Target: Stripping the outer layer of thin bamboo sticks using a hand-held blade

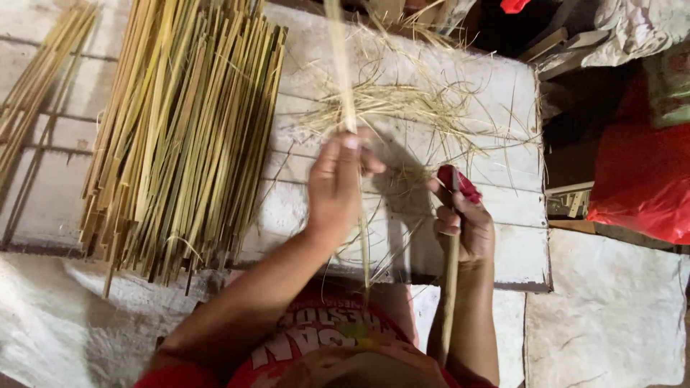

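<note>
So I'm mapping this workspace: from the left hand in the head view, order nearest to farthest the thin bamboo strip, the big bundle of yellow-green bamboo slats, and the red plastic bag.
1. Thin bamboo strip: held in the left hand.
2. Big bundle of yellow-green bamboo slats: to its left.
3. Red plastic bag: far right.

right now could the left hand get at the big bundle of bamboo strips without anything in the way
Probably yes. The bundle of bamboo strips lies just to the left hand's side with nothing between them, but that hand already grips a thin bamboo strip, which it would need to release first.
</note>
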